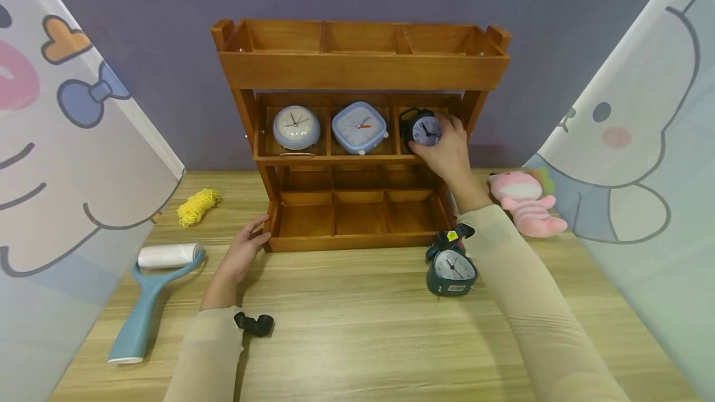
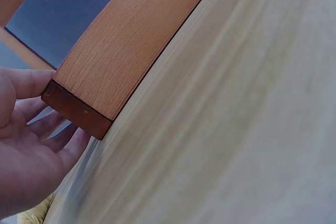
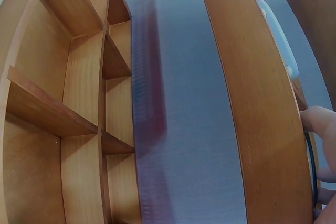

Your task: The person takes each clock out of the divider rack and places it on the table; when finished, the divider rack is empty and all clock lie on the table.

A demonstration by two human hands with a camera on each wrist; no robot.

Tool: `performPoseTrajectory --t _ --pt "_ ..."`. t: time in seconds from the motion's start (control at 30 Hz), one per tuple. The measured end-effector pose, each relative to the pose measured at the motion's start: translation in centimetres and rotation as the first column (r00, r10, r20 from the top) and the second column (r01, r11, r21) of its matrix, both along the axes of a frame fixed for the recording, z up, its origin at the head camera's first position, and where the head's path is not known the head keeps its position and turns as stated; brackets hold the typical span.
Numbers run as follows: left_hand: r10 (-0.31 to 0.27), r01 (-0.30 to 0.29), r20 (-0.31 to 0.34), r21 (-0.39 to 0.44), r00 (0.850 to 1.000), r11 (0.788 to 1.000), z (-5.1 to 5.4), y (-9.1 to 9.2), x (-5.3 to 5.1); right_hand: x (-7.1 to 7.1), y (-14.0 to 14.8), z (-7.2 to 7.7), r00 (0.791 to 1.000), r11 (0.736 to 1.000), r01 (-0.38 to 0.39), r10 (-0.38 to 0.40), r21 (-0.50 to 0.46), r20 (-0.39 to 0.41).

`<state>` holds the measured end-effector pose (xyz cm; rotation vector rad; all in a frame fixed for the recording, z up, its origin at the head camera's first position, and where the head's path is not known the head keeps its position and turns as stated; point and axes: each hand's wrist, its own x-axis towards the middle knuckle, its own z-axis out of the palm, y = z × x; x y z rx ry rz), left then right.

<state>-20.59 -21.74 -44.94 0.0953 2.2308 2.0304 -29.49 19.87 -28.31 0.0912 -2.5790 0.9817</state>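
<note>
In the head view my right hand (image 1: 449,146) grips a small black round alarm clock (image 1: 426,131) in the right compartment of the middle shelf. The right wrist view shows only part of that hand (image 3: 323,156), at the shelf's front board. My left hand (image 1: 244,252) holds the lower left front corner of the brown wooden rack (image 1: 329,242); in the left wrist view the thumb and fingers of that hand (image 2: 31,140) lie around the corner piece (image 2: 79,111). A round pale clock (image 1: 296,128) and a blue squarish clock (image 1: 359,128) occupy the left and middle compartments.
A dark green alarm clock (image 1: 452,272) stands on the table (image 1: 357,340) under my right forearm. At the right lies a pink striped plush toy (image 1: 527,203). Yellow cord (image 1: 198,206) and a blue-handled lint roller (image 1: 139,315) lie at the left. Printed panels flank both sides.
</note>
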Motion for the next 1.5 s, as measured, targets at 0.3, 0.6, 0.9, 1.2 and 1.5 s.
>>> performPoseTrajectory --t 0.3,0.6,0.9,1.2,1.5 --pt "0.001 -0.001 0.003 0.009 1.0 1.0 -0.1 0.1 -0.1 0.4 0.0 0.2 0.998 1.0 0.019 -0.02 -0.011 -0.054" --pt "0.0 0.0 0.008 -0.001 1.0 1.0 0.0 0.1 0.0 1.6 0.2 1.0 0.988 1.0 0.005 -0.008 -0.023 -0.156" --pt "0.006 -0.006 0.01 0.004 1.0 1.0 0.1 0.0 -0.2 3.9 0.7 2.2 0.975 0.999 -0.02 0.008 -0.05 -0.222" --pt "-0.001 0.001 0.0 0.003 1.0 1.0 0.0 -0.1 -0.2 7.3 1.4 1.3 0.977 0.995 -0.093 0.086 -0.024 -0.194" --pt "0.0 0.0 -0.003 0.005 1.0 1.0 -0.1 0.1 -0.1 10.4 2.3 -0.7 0.981 0.987 -0.159 0.161 0.026 -0.105"
